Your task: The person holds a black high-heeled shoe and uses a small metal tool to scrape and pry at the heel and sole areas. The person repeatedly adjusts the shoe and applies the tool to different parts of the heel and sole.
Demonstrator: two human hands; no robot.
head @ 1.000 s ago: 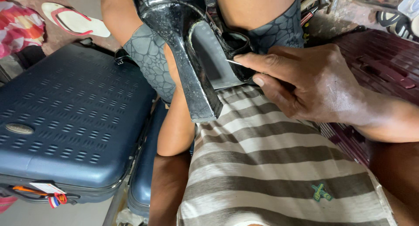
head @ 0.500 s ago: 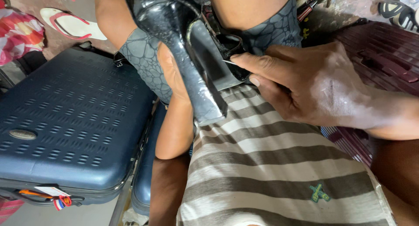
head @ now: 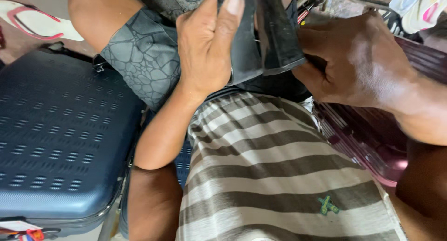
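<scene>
Nearest the camera, a striped brown-and-cream shirt (head: 274, 176) with a small green embroidered mark fills the lower middle of the view. To its left, a dark blue hard-shell suitcase (head: 56, 138) with rows of small slots is seen lying flat, and to the right a maroon ribbed case (head: 372, 143) is partly hidden under the right forearm. Just above the shirt, a black glossy shoe with a block heel (head: 274, 36) is held up over the lap, between the knees. The left hand (head: 205, 50) is wrapped around the left side of the heel, with the thumb laid flat up its face and the fingers closed behind it. The right hand (head: 354, 64) is pressed against the heel's right side with its fingers curled inward; whether anything is pinched in those fingers cannot be told, since the fingertips are hidden. Grey shorts with a cracked pattern (head: 144, 59) are seen behind the left hand. Farthest off, a white and pink flip-flop (head: 32, 22) is seen on the floor at the upper left.
</scene>
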